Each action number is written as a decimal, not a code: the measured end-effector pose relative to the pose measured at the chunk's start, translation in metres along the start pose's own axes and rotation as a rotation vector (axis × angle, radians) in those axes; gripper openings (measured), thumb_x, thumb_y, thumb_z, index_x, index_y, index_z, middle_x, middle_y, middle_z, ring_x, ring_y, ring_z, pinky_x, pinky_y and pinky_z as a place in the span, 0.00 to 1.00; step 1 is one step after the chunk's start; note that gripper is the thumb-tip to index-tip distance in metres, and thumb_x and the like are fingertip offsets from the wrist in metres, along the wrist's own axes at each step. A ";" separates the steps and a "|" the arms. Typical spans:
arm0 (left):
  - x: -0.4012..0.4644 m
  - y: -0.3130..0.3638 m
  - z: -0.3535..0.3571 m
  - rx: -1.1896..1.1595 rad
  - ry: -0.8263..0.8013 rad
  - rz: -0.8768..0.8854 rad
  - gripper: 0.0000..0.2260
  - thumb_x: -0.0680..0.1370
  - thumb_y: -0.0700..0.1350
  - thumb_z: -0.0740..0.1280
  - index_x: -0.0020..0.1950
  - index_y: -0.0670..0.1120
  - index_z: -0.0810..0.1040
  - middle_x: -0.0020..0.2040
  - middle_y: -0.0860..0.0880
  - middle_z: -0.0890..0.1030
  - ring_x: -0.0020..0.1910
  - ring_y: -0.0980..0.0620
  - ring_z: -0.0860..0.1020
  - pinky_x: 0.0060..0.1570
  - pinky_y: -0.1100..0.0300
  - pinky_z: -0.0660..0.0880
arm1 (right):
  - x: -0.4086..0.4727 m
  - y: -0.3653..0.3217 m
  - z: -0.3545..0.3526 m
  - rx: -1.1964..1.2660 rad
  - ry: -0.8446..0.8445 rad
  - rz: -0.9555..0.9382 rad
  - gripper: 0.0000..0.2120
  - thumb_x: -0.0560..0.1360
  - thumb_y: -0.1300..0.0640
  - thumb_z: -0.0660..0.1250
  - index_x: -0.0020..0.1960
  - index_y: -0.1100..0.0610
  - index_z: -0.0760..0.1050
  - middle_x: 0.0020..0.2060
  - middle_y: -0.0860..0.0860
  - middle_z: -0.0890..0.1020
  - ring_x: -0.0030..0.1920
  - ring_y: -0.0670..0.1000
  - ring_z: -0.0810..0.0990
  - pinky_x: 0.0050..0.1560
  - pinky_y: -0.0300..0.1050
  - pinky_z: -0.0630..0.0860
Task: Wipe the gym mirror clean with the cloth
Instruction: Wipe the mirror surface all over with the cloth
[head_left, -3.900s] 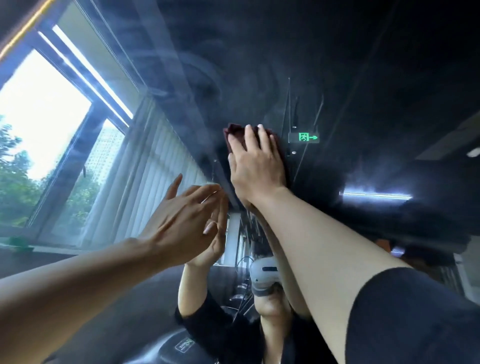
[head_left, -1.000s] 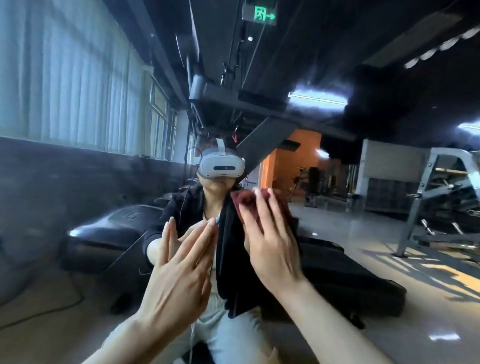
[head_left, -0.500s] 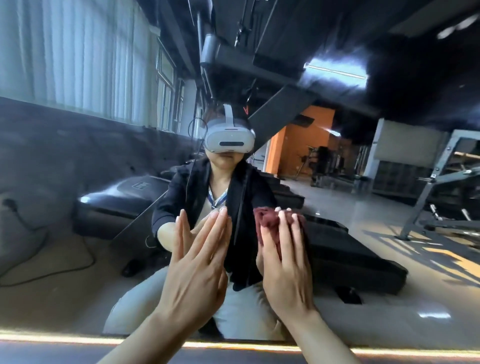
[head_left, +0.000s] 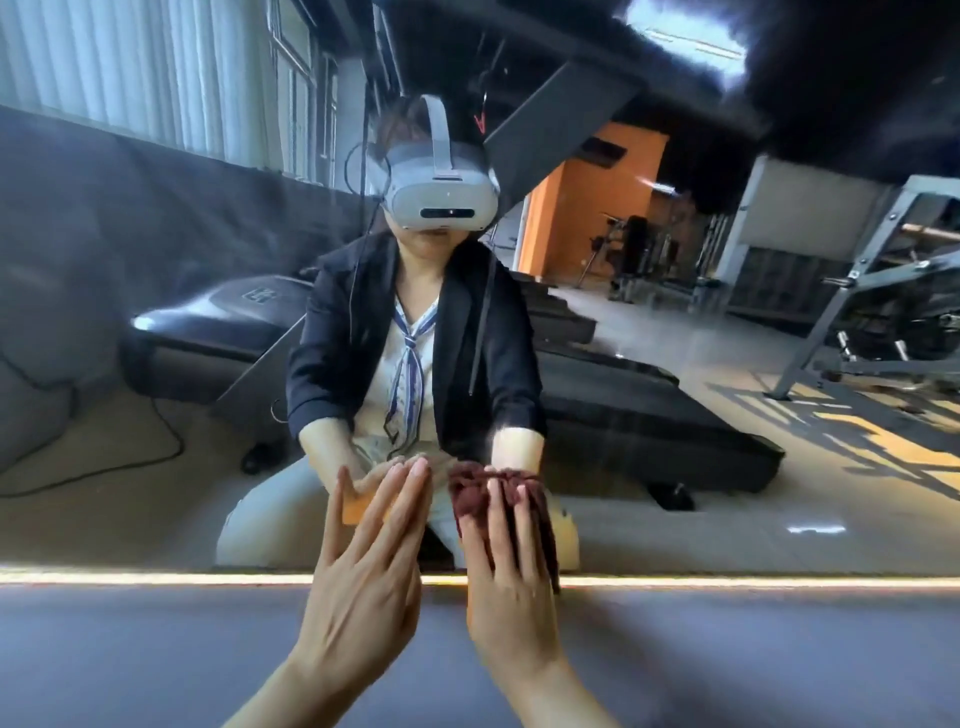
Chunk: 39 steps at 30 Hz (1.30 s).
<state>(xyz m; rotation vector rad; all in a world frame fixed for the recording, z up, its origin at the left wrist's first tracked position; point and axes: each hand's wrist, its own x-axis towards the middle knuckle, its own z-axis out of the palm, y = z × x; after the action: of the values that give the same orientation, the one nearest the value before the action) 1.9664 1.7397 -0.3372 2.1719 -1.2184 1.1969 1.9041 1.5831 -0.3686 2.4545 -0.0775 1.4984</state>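
Note:
The gym mirror (head_left: 675, 493) fills the view down to a lit strip along its bottom edge. A dark red cloth (head_left: 470, 496) is bunched against the glass low down, just above that edge. My right hand (head_left: 511, 577) presses the cloth flat on the glass with straight fingers; most of the cloth is hidden under them. My left hand (head_left: 371, 577) is just to the left of it, fingers straight and together, tips touching the mirror, holding nothing.
The lit strip (head_left: 156, 577) marks the mirror's lower edge, with a grey ledge (head_left: 156, 654) below it. The glass reflects a crouching person with a headset, treadmills, a weight rack at right and blinds at upper left.
Both hands and the cloth have come down the mirror from high up to just above its bottom edge. My view has dropped with them; the grey ledge now shows.

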 end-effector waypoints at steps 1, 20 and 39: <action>-0.011 0.002 0.002 -0.001 -0.034 -0.014 0.32 0.71 0.39 0.60 0.77 0.37 0.65 0.81 0.45 0.58 0.80 0.46 0.54 0.75 0.34 0.51 | -0.022 -0.003 0.002 -0.011 -0.071 0.003 0.25 0.77 0.64 0.54 0.73 0.56 0.69 0.81 0.57 0.47 0.75 0.64 0.61 0.79 0.56 0.51; -0.007 0.012 -0.005 -0.009 -0.014 -0.093 0.34 0.70 0.39 0.61 0.78 0.38 0.63 0.81 0.44 0.57 0.81 0.46 0.53 0.76 0.35 0.48 | -0.004 -0.002 -0.009 0.036 -0.099 -0.064 0.30 0.75 0.66 0.53 0.77 0.57 0.61 0.82 0.54 0.48 0.81 0.59 0.49 0.80 0.53 0.53; 0.081 -0.014 -0.051 0.036 0.240 -0.057 0.28 0.74 0.38 0.64 0.75 0.36 0.67 0.79 0.42 0.63 0.79 0.43 0.58 0.75 0.33 0.51 | 0.116 0.009 -0.047 0.086 0.118 -0.059 0.22 0.83 0.68 0.52 0.75 0.60 0.67 0.77 0.57 0.64 0.78 0.62 0.60 0.67 0.65 0.72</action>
<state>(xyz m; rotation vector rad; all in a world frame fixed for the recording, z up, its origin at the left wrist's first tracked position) 1.9744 1.7401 -0.2410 2.0030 -1.0350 1.4170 1.9154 1.5970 -0.2442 2.4047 0.0822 1.6485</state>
